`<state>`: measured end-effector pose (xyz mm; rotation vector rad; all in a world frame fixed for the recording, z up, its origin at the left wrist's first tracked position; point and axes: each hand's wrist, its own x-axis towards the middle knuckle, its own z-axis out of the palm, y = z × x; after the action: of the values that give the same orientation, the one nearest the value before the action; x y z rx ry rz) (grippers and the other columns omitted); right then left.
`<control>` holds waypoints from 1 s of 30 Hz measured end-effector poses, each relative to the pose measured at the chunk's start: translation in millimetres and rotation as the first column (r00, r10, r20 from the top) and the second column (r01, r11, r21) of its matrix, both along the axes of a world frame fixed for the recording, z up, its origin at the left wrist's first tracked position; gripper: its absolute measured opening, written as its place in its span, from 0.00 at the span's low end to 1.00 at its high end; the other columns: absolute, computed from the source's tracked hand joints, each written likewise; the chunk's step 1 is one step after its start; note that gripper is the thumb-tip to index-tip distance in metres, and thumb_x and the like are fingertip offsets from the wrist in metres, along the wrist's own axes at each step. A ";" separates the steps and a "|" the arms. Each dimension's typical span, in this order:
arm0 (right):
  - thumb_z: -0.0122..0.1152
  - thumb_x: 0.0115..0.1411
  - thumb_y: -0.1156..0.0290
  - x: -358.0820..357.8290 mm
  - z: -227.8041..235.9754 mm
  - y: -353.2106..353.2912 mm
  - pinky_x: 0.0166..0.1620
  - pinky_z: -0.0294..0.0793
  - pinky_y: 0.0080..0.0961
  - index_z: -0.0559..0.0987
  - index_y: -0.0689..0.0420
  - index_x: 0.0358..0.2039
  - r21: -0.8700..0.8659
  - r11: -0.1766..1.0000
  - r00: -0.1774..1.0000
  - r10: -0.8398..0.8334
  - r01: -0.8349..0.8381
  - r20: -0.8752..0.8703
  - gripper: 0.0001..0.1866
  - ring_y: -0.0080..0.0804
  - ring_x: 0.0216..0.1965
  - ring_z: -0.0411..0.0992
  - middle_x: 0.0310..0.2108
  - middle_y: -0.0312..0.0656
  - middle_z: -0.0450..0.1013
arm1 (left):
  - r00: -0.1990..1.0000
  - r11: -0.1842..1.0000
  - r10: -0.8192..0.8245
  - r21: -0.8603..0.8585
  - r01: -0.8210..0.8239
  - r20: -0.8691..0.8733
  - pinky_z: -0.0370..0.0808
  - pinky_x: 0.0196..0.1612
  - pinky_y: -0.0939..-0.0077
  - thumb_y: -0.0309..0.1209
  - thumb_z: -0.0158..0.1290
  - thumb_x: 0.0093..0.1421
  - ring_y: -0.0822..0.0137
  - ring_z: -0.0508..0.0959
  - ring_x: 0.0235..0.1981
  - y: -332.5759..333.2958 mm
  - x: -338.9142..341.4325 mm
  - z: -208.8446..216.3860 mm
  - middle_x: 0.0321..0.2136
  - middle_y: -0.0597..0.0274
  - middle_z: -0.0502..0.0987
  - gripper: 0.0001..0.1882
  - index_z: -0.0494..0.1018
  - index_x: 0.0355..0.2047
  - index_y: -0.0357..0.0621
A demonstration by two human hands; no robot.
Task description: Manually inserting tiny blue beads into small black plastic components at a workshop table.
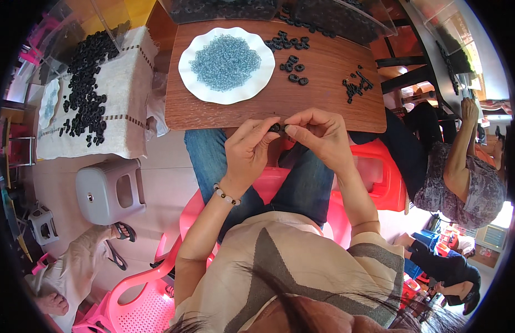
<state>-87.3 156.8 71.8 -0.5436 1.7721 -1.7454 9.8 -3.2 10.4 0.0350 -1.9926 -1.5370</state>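
Observation:
Just off the front edge of the brown wooden table [224,115], my two hands meet fingertip to fingertip. Between the thumb and fingers of my left hand [247,145] is a small black ring-shaped part [276,127]. My right hand [322,136] is pinched at the part's right side; whether it grips that same part or another tiny piece, I cannot make out. A white scalloped plate [186,69] heaped with small clear bluish rings [225,62] stands on the table. To its right lie loose black ring-shaped parts [293,64] and a cluster of smaller black pieces [357,87].
Clear bins [224,10] of black parts line the table's far edge. On the left, a cloth-covered table [124,105] bears many black parts. A grey stool [105,194] and a pink chair [141,299] stand on the floor. Another person [463,180] sits at the right.

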 end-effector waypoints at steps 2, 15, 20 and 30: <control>0.68 0.61 0.80 3.0 -0.5 0.8 0.43 0.77 0.18 0.83 0.66 0.42 0.041 0.999 0.999 -0.016 0.018 -0.040 0.08 0.19 0.36 0.77 0.36 0.38 0.80 | 1.000 1.000 0.000 -0.031 0.000 -0.019 0.80 0.37 0.74 0.17 0.58 0.62 0.63 0.83 0.35 2.3 0.5 -1.6 0.37 0.53 0.82 0.16 0.80 0.50 0.39; 0.68 0.60 0.79 15.6 -4.0 -0.4 0.43 0.74 0.20 0.83 0.65 0.33 0.319 0.940 0.911 0.023 0.121 -0.412 0.03 0.20 0.37 0.74 0.33 0.37 0.77 | 0.996 0.985 -0.005 -0.172 -0.011 -0.093 0.81 0.36 0.72 0.11 0.55 0.57 0.58 0.82 0.34 7.7 1.8 -16.0 0.39 0.51 0.79 0.18 0.79 0.48 0.35; 0.70 0.60 0.78 8.2 -10.6 4.2 0.44 0.74 0.20 0.82 0.64 0.33 0.269 0.960 0.939 0.018 0.080 -0.344 0.04 0.21 0.37 0.74 0.34 0.37 0.77 | 0.996 0.966 0.001 -0.257 -0.024 -0.090 0.81 0.36 0.72 0.10 0.55 0.54 0.57 0.82 0.35 7.7 3.2 -12.0 0.38 0.52 0.79 0.20 0.80 0.47 0.35; 0.68 0.64 0.70 -24.0 -19.2 18.8 0.46 0.80 0.22 0.77 0.64 0.54 -0.080 0.944 0.870 0.326 -0.320 0.369 0.20 0.24 0.44 0.77 0.48 0.41 0.77 | 0.990 0.947 0.006 -0.318 -0.052 -0.144 0.75 0.36 0.64 0.19 0.62 0.50 0.57 0.78 0.35 5.6 0.9 -10.5 0.36 0.59 0.78 0.20 0.82 0.45 0.45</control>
<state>-111.3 175.5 52.6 -0.4432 1.3128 -1.5099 10.7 2.4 -0.1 -0.1718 -2.0924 -1.1453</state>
